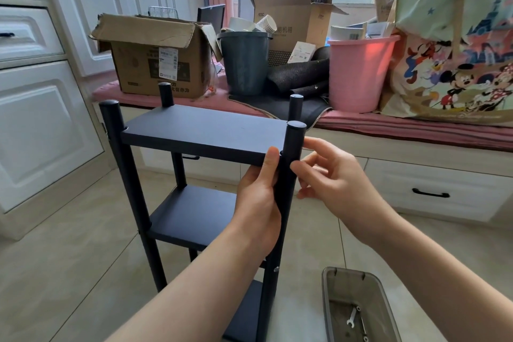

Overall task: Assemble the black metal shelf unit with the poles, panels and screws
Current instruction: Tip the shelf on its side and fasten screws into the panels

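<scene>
1. Black metal shelf unit (200, 203): stands upright on the tiled floor (69, 258) in front of the window seat (416, 125). Three panels sit between four poles; judged nearly complete.
2. Top panel (205, 130): level, its corners notched round the poles, whose capped ends rise above it.
3. Near-right pole (288, 164): the corner in hand; a screw (276, 269) shows lower on it, at the middle panel's level.
4. Left hand (258, 203): its grip is wrapped round the near-right pole just under the top panel, thumb lying up against the panel's front edge, apparently bracing the joint so pole and panel stay aligned.
5. Right hand (330, 172): fingertips meet the pole's outer side at panel height, loosely curled. Whether its grip pinches a screw cannot be told; likely seating or checking a fastener.
6. Translucent plastic tray (333, 302): on the floor to the right, within reach, holding a small spanner (352, 319) and loose hardware.
</scene>
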Motion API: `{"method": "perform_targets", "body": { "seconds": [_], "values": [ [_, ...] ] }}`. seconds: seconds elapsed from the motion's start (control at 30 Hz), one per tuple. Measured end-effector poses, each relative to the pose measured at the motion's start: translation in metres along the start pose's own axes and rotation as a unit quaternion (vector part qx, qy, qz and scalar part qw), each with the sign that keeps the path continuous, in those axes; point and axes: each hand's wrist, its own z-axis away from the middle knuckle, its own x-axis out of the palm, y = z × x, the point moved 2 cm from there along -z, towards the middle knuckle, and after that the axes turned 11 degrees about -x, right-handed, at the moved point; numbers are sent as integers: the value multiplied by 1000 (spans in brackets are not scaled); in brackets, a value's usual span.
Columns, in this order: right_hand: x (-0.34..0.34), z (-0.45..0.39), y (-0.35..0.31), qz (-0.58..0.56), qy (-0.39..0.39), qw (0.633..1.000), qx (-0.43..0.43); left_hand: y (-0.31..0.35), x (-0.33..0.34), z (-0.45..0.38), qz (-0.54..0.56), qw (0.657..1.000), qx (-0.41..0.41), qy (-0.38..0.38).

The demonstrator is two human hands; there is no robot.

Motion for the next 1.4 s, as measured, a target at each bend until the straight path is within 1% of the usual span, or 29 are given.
{"method": "perform_targets", "body": {
  "seconds": [0.1,0.2,0.33,0.53,0.77,0.87,1.07,1.3,1.4],
  "values": [
    [0,-1,-2,13,-17,1000,-9,2,1,4,-3,1000,16,16],
    [0,-1,-6,18,-20,999,-20,6,0,6,-12,1000,14,7],
    [1,-1,-5,16,-23,999,-27,8,1,6,5,1000,8,0],
    [2,4,-3,-21,10,999,-26,9,3,8,-19,999,25,-8],
    [-2,5,1,4,49,998,-37,7,-1,9,-26,1000,15,-7],
    [-4,5,2,-4,63,998,-22,6,-1,8,-15,1000,15,-13],
    [-4,7,4,-2,14,1000,7,3,-6,7,-28,999,23,-35],
    [-6,9,5,-65,-29,997,41,4,-14,9,-66,996,31,-57],
    [-7,9,5,-75,-43,995,49,4,-17,11,-78,994,32,-63]
  ]
}}
